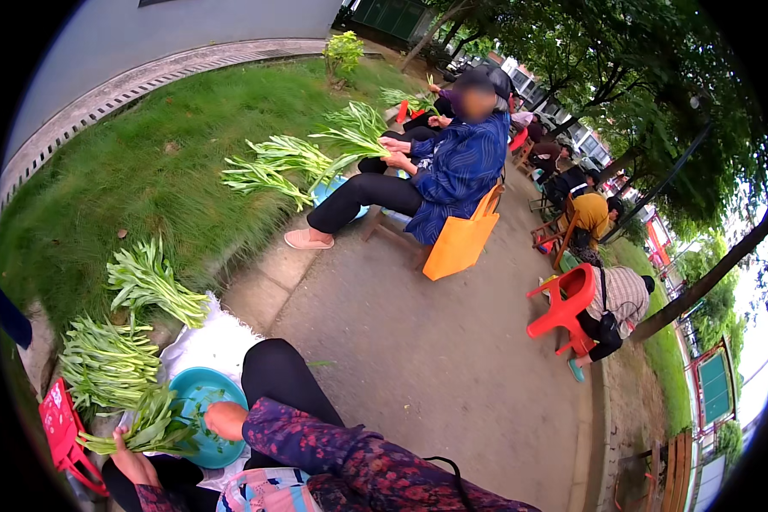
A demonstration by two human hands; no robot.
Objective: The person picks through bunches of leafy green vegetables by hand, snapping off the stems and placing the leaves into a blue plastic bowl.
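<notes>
My left hand (131, 462) is closed around the stems of a bunch of leafy greens (155, 424). The leaves of that bunch reach over the left rim of a turquoise basin (198, 380). Inside the basin my right hand (225, 420) hangs low among small loose leaves. Its fingers point down and are too blurred to show whether they hold anything. Close by on the left lies a large heap of greens (109, 362). Another bunch of greens (156, 283) rests farther off, partly on a white plastic sack (209, 346).
A red folding stool (63, 427) stands at the far left. Ahead, a person in blue (461, 162) sits holding greens, with an orange bag (462, 246) hanging behind. A red plastic stool (569, 305) and more seated people line the pavement's right side. Grass (136, 192) borders the left.
</notes>
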